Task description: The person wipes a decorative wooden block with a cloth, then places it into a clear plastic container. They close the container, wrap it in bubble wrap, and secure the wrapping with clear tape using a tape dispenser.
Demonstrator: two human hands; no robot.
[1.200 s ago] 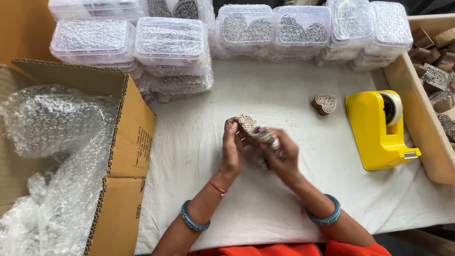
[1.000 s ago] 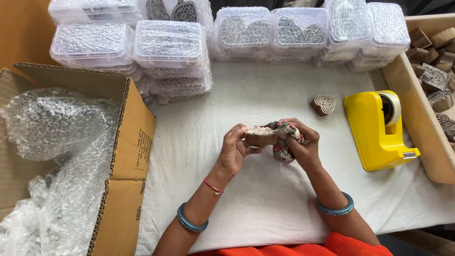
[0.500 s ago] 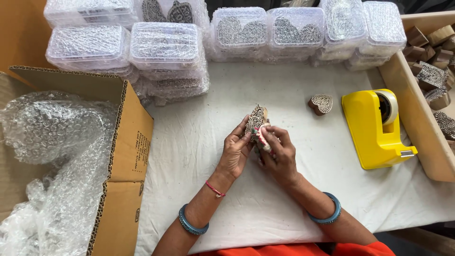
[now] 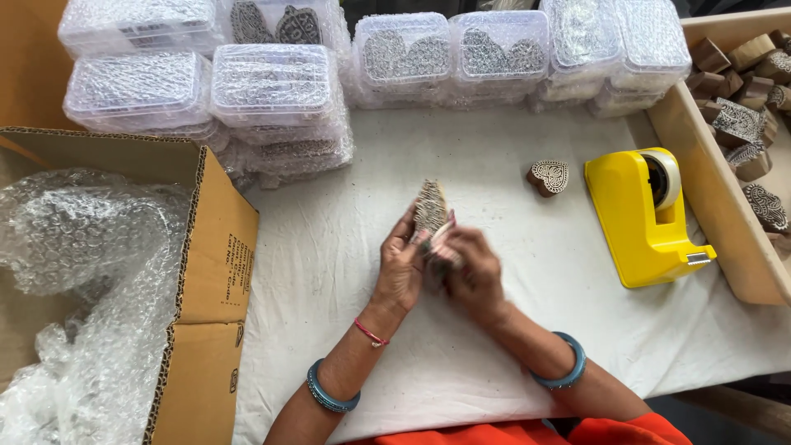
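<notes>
Your left hand (image 4: 401, 268) grasps a carved wooden block (image 4: 430, 206), tilted upright, above the white-clothed surface (image 4: 511, 346). Your right hand (image 4: 465, 272), blurred, has its fingers clenched on a patterned cloth (image 4: 441, 239) against the block. A heart-shaped block (image 4: 548, 176) lies near the yellow tape dispenser (image 4: 643, 218).

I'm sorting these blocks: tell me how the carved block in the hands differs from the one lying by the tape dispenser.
The held carved block is long and leaf-shaped; the heart-shaped block is squat. The held one is raised, gripped by the left hand with the right hand against it; the heart-shaped one lies untouched on the white cloth. Both are wooden with patterned faces.
</notes>
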